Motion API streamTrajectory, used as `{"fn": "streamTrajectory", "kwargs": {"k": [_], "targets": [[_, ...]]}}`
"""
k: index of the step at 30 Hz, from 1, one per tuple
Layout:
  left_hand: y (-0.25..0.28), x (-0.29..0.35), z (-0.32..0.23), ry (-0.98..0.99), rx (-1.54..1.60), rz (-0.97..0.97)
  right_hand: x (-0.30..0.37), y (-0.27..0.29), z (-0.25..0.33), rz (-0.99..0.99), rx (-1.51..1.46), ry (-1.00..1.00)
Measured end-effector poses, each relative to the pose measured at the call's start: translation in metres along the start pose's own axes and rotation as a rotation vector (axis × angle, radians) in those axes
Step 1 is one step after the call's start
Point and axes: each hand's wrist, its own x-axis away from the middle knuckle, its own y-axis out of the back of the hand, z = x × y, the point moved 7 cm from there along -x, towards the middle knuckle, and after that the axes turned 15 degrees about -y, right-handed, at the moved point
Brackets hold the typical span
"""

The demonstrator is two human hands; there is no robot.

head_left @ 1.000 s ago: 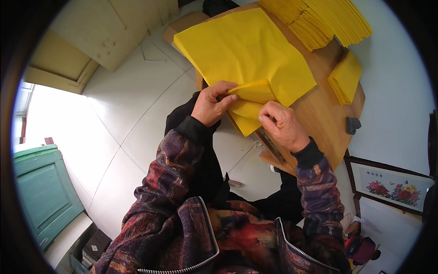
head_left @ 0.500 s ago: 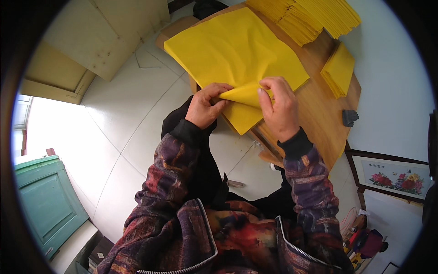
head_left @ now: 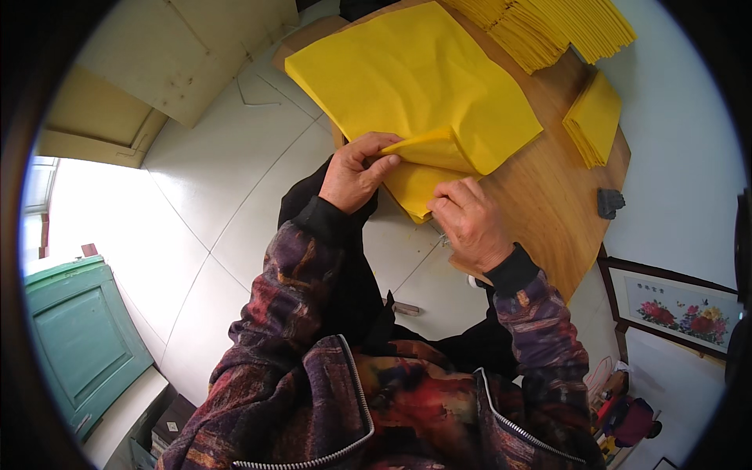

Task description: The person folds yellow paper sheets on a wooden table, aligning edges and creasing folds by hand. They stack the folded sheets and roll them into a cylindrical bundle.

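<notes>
A large yellow fabric sheet (head_left: 407, 70) lies across the wooden table (head_left: 540, 219), wrinkled through its middle and overhanging the near edge. My left hand (head_left: 356, 174) grips its near left edge between thumb and fingers, where a layer is lifted in a fold. At the near corner, the fingertips of my right hand (head_left: 470, 223) pinch the lower layer of the yellow fabric. Between my hands the raised layer stands apart from the one beneath, leaving a gap. The fingers of both hands are closed.
Stacked folded yellow fabric (head_left: 540, 35) lies at the far right of the table, with a smaller folded pile (head_left: 595, 121) nearer. A dark grey lump (head_left: 609, 204) rests by the right edge. A framed flower picture (head_left: 681, 305) stands right; a green door panel (head_left: 86, 345) is at left.
My right hand has let go of the raised fold and moved down and left to the near corner. The upper layer has opened wider; my left hand keeps its grip.
</notes>
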Motion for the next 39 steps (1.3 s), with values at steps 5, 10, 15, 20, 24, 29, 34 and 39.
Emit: {"fn": "streamTrajectory", "kwargs": {"k": [5, 10, 15, 20, 24, 29, 34, 39], "targets": [[0.000, -0.001, -0.004, -0.036, -0.014, 0.008, -0.008, 0.003, -0.003, 0.067, -0.116, -0.045], [0.001, -0.001, -0.006, -0.025, -0.023, 0.020, -0.014, 0.001, -0.010, 0.150, -0.290, -0.160], [0.001, -0.002, -0.007, -0.033, -0.012, -0.008, -0.015, -0.004, -0.017, 0.274, -0.367, -0.255], [0.001, -0.001, -0.006, -0.037, -0.022, -0.014, -0.017, -0.002, -0.015, 0.267, -0.361, -0.194], [0.002, 0.000, -0.003, -0.023, -0.018, -0.017, -0.017, -0.001, -0.014, 0.253, -0.331, -0.200], [0.001, 0.000, 0.000, 0.002, -0.010, -0.034, -0.017, -0.002, -0.013, 0.258, -0.329, -0.226], [0.001, 0.000, 0.000, 0.007, -0.026, -0.009, -0.017, -0.002, -0.012, 0.259, -0.329, -0.235], [0.001, 0.000, 0.002, 0.010, -0.011, -0.009, -0.015, -0.002, -0.015, 0.262, -0.344, -0.275]]}}
